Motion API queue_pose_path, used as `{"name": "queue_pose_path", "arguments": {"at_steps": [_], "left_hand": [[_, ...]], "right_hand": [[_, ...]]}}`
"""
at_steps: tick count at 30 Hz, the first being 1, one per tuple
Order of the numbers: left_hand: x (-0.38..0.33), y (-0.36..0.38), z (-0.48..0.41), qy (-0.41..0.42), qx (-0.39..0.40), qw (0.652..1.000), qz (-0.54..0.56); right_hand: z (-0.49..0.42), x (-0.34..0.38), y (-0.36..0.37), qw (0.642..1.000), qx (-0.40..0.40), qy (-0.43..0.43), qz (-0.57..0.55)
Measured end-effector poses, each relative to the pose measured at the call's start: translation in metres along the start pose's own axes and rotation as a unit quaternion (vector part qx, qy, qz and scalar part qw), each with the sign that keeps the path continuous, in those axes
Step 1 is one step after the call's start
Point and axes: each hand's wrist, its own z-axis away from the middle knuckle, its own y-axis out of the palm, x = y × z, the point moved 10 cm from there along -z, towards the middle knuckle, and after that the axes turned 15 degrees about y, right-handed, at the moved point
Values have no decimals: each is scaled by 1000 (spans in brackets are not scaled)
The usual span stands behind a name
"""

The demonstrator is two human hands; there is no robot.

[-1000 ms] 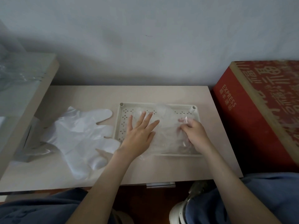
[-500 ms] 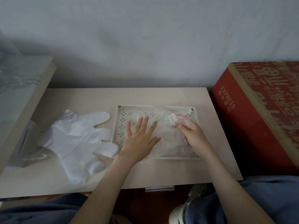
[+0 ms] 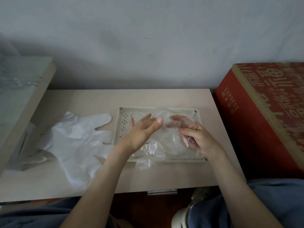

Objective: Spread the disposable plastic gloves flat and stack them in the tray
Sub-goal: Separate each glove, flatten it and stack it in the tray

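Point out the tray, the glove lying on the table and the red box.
tray (image 3: pixel 139 109), head view, far rim.
glove on the table (image 3: pixel 74 139), head view, palm.
red box (image 3: pixel 250 129), head view, side face.

The gloves (image 3: pixel 74 139) lying on the table are thin, milky plastic film, wrinkled, with a soft sheen. The clear glove (image 3: pixel 166 145) is more transparent, crinkled film. The tray (image 3: pixel 139 109) is matt cream plastic, the table (image 3: pixel 98 102) is smooth pale wood-look laminate, and the box (image 3: pixel 238 129) is red printed cardboard.

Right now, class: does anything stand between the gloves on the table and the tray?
No object does: the gloves lie right beside the tray. Only the left hand and the clear glove held by the right hand are over the tray.
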Motion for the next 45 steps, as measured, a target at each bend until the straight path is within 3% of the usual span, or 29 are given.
{"name": "queue_pose_path", "arguments": {"at_steps": [4,7,16,18,20,22,24,27,34,37,39,40,42,45], "left_hand": [[-2,7,-7,31,32,993,110],[11,-6,-22,42,-63,987,142],[45,-28,-29,-15,-282,958,57],[41,-32,-21,10,-309,950,-35],[26,-17,-21,100,-240,948,-183],[19,19,-25,181,-93,939,-276],[34,53,-23,179,51,917,-352],[69,69,-18,101,152,899,-399],[83,71,-23,78,179,889,-414],[87,72,-24,80,188,883,-423],[89,73,-24,80,195,879,-428],[89,74,-24,79,200,877,-429],[90,74,-25,78,208,877,-426],[92,72,-24,78,209,874,-432]], "right_hand": [[-2,0,-1,1000,-3,-1,13],[-2,-1,-8,999,-39,4,16],[-13,-41,-54,966,-227,107,58],[-14,-47,-62,956,-261,112,72],[-15,-48,-67,948,-287,112,85],[-13,-45,-69,939,-309,112,102],[-12,-42,-70,931,-324,107,134],[-7,-37,-74,903,-362,99,208],[6,-25,-83,846,-446,69,285],[11,-6,-67,747,-494,-16,444],[6,6,-40,700,-471,-99,528],[-2,4,-25,696,-428,-129,562],[-22,-19,-4,715,-308,-99,620],[-35,-64,-19,744,-224,77,625]]}}
